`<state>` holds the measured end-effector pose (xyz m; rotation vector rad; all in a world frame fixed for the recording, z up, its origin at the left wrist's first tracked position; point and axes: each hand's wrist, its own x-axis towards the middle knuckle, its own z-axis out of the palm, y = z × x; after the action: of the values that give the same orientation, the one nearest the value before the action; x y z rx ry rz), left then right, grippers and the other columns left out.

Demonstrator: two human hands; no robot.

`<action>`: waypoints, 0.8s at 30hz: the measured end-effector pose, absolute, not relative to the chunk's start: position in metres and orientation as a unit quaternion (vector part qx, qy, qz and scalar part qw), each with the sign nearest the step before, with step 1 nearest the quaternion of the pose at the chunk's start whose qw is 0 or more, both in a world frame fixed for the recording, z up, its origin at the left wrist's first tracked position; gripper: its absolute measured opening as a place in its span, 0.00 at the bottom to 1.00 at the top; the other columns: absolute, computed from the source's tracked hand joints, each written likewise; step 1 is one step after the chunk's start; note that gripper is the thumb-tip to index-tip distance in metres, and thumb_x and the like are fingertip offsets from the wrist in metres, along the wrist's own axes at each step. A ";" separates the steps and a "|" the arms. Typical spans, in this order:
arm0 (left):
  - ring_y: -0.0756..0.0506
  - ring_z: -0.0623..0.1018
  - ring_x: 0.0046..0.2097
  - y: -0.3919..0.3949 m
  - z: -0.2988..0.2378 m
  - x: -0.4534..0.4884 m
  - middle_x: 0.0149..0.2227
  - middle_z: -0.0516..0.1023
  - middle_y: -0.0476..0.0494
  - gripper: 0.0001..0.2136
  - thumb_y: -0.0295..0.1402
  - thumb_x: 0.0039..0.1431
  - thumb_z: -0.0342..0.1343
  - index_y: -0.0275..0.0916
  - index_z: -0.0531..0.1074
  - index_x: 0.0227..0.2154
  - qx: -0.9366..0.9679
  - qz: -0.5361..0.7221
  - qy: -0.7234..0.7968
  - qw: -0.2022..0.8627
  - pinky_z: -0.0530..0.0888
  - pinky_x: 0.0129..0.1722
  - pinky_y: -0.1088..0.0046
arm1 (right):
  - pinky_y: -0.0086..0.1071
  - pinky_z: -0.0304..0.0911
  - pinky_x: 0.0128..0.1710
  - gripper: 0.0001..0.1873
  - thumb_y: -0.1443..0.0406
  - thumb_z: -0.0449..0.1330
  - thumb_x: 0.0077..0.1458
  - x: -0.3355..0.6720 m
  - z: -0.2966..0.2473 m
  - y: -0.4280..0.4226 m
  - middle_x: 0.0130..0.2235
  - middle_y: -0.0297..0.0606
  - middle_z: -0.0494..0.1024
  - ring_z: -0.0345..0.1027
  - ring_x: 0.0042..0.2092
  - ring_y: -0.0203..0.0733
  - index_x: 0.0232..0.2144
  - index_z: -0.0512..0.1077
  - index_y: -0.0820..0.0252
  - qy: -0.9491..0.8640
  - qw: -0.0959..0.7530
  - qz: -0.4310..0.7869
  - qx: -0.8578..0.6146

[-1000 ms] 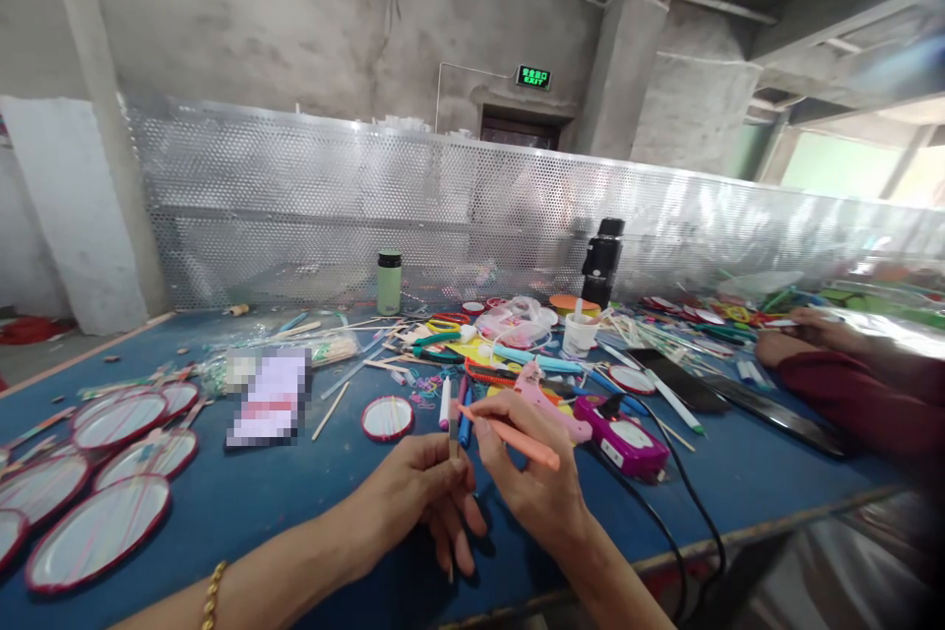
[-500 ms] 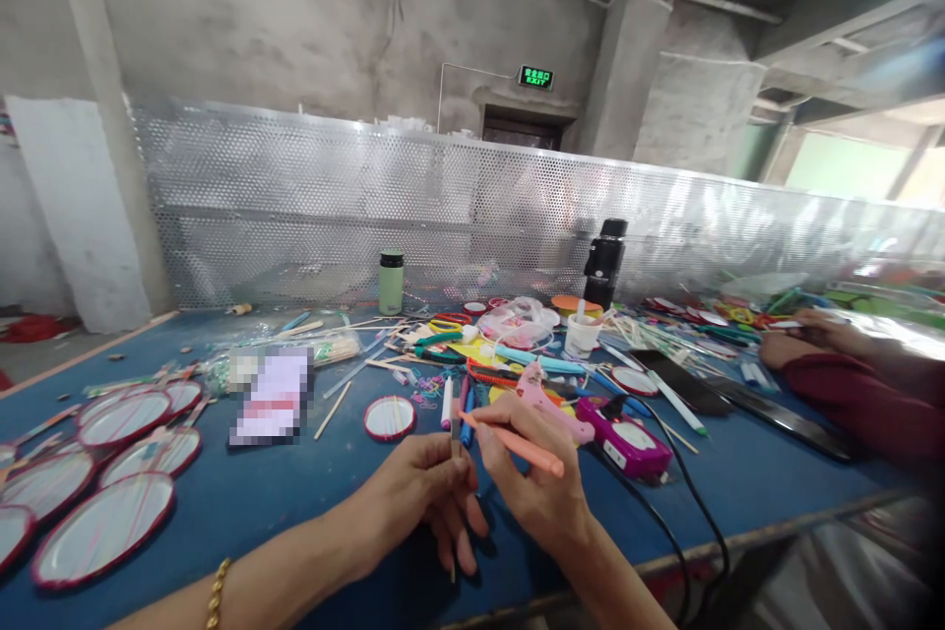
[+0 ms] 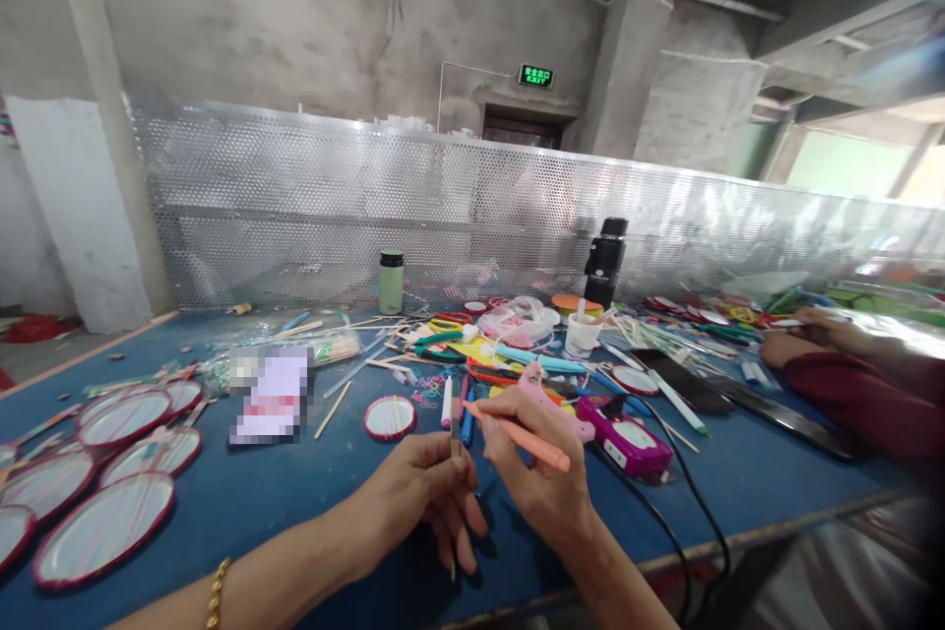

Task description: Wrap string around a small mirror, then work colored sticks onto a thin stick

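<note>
My left hand (image 3: 432, 487) pinches a thin wooden stick (image 3: 455, 416) between thumb and forefinger, its other fingers loosely spread below. The stick stands roughly upright, with its lower end showing under the hand. In my right hand (image 3: 542, 487) is an orange felt-tip pen (image 3: 544, 448), held in a writing grip. The pen's tip is close to the upper part of the stick; I cannot tell whether they touch. Just beyond lie a white marker (image 3: 447, 401) and a blue pen (image 3: 468, 425). A small round red-rimmed disc (image 3: 390, 417) rests left of these.
Red-rimmed discs (image 3: 103, 527) pile up at the left, near a phone (image 3: 272, 396). A pink glue gun (image 3: 550, 404) and a purple device (image 3: 624, 438) with black cables lie right. Bottles (image 3: 391, 282) stand behind. A co-worker's sleeve (image 3: 834, 394) reaches in at far right.
My right hand has shifted slightly to the right, drawing the orange pen's tip a little away from the stick. My left hand stays still.
</note>
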<state>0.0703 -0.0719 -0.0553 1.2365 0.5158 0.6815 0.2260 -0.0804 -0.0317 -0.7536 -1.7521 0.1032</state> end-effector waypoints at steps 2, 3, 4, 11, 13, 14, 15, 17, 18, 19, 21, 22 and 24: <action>0.47 0.78 0.21 -0.073 -0.055 0.070 0.25 0.77 0.41 0.14 0.44 0.57 0.52 0.35 0.62 0.31 0.568 0.310 0.232 0.727 0.68 0.16 0.80 | 0.31 0.64 0.31 0.07 0.70 0.55 0.56 0.225 -0.031 -0.081 0.29 0.35 0.74 0.68 0.30 0.37 0.34 0.73 0.59 -0.755 0.569 0.048 -0.324; 0.47 0.78 0.21 -0.073 -0.055 0.070 0.25 0.77 0.41 0.14 0.43 0.58 0.51 0.35 0.62 0.31 0.569 0.309 0.230 0.726 0.68 0.16 0.80 | 0.31 0.64 0.31 0.07 0.70 0.55 0.56 0.225 -0.031 -0.081 0.29 0.35 0.74 0.68 0.30 0.37 0.33 0.73 0.59 -0.756 0.565 0.047 -0.327; 0.47 0.77 0.21 -0.073 -0.055 0.070 0.25 0.77 0.41 0.14 0.43 0.58 0.51 0.35 0.62 0.31 0.570 0.309 0.229 0.726 0.68 0.16 0.80 | 0.30 0.64 0.31 0.07 0.70 0.55 0.56 0.225 -0.030 -0.081 0.29 0.35 0.74 0.68 0.30 0.37 0.33 0.73 0.59 -0.755 0.565 0.044 -0.330; 0.47 0.77 0.20 -0.072 -0.056 0.071 0.25 0.77 0.42 0.16 0.45 0.57 0.52 0.35 0.62 0.31 0.566 0.307 0.236 0.728 0.69 0.16 0.79 | 0.30 0.63 0.27 0.07 0.70 0.56 0.56 0.226 -0.032 -0.080 0.27 0.35 0.74 0.66 0.26 0.36 0.33 0.73 0.59 -0.744 0.579 0.035 -0.333; 0.48 0.77 0.21 -0.072 -0.056 0.070 0.25 0.77 0.42 0.15 0.44 0.57 0.52 0.35 0.62 0.31 0.569 0.310 0.231 0.726 0.69 0.17 0.79 | 0.30 0.63 0.29 0.07 0.70 0.55 0.56 0.225 -0.032 -0.080 0.28 0.35 0.74 0.67 0.28 0.37 0.33 0.73 0.59 -0.753 0.570 0.040 -0.325; 0.48 0.77 0.21 -0.073 -0.056 0.070 0.25 0.77 0.41 0.15 0.44 0.58 0.52 0.35 0.62 0.31 0.569 0.311 0.231 0.725 0.69 0.17 0.80 | 0.30 0.63 0.29 0.07 0.70 0.55 0.56 0.225 -0.031 -0.080 0.28 0.36 0.74 0.67 0.29 0.37 0.33 0.74 0.59 -0.756 0.567 0.042 -0.325; 0.48 0.78 0.21 -0.073 -0.056 0.070 0.25 0.77 0.41 0.14 0.43 0.58 0.52 0.35 0.62 0.31 0.569 0.311 0.229 0.726 0.69 0.17 0.80 | 0.30 0.63 0.29 0.07 0.70 0.55 0.56 0.225 -0.031 -0.081 0.28 0.35 0.74 0.67 0.29 0.37 0.33 0.74 0.59 -0.754 0.568 0.040 -0.327; 0.48 0.78 0.21 -0.072 -0.058 0.070 0.25 0.77 0.41 0.14 0.43 0.58 0.51 0.35 0.62 0.31 0.567 0.310 0.225 0.729 0.69 0.17 0.80 | 0.29 0.62 0.27 0.07 0.70 0.55 0.56 0.225 -0.030 -0.081 0.27 0.34 0.73 0.66 0.27 0.36 0.31 0.74 0.59 -0.743 0.578 0.032 -0.336; 0.47 0.78 0.21 -0.071 -0.058 0.070 0.26 0.77 0.41 0.14 0.43 0.58 0.51 0.35 0.62 0.31 0.566 0.309 0.223 0.731 0.69 0.17 0.80 | 0.29 0.62 0.26 0.07 0.70 0.56 0.56 0.225 -0.030 -0.082 0.26 0.34 0.72 0.65 0.26 0.35 0.31 0.74 0.59 -0.737 0.584 0.028 -0.340; 0.47 0.78 0.22 -0.071 -0.059 0.070 0.26 0.77 0.41 0.14 0.43 0.59 0.50 0.35 0.63 0.31 0.565 0.309 0.221 0.732 0.69 0.17 0.80 | 0.29 0.61 0.26 0.07 0.70 0.56 0.56 0.225 -0.029 -0.082 0.25 0.33 0.72 0.65 0.25 0.35 0.31 0.74 0.59 -0.733 0.587 0.028 -0.341; 0.47 0.78 0.22 -0.070 -0.061 0.070 0.26 0.77 0.41 0.13 0.43 0.59 0.50 0.35 0.63 0.32 0.567 0.309 0.219 0.732 0.69 0.17 0.80 | 0.29 0.62 0.26 0.07 0.70 0.56 0.56 0.225 -0.030 -0.082 0.25 0.34 0.72 0.65 0.25 0.35 0.32 0.73 0.59 -0.736 0.586 0.036 -0.337; 0.47 0.78 0.21 -0.070 -0.061 0.070 0.26 0.77 0.41 0.13 0.42 0.60 0.49 0.35 0.62 0.32 0.568 0.310 0.218 0.731 0.69 0.17 0.80 | 0.30 0.62 0.27 0.07 0.70 0.55 0.56 0.225 -0.030 -0.081 0.26 0.34 0.73 0.66 0.26 0.36 0.32 0.73 0.59 -0.741 0.581 0.040 -0.333; 0.48 0.78 0.21 -0.071 -0.060 0.071 0.26 0.77 0.41 0.13 0.42 0.60 0.49 0.35 0.62 0.31 0.569 0.313 0.219 0.728 0.69 0.17 0.80 | 0.30 0.63 0.29 0.07 0.70 0.55 0.56 0.224 -0.031 -0.081 0.28 0.35 0.74 0.67 0.29 0.37 0.33 0.74 0.59 -0.751 0.572 0.039 -0.327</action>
<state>0.0707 -0.0705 -0.0602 1.2542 0.4833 0.6908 0.2239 -0.0807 -0.0307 -0.7660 -1.7613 0.0925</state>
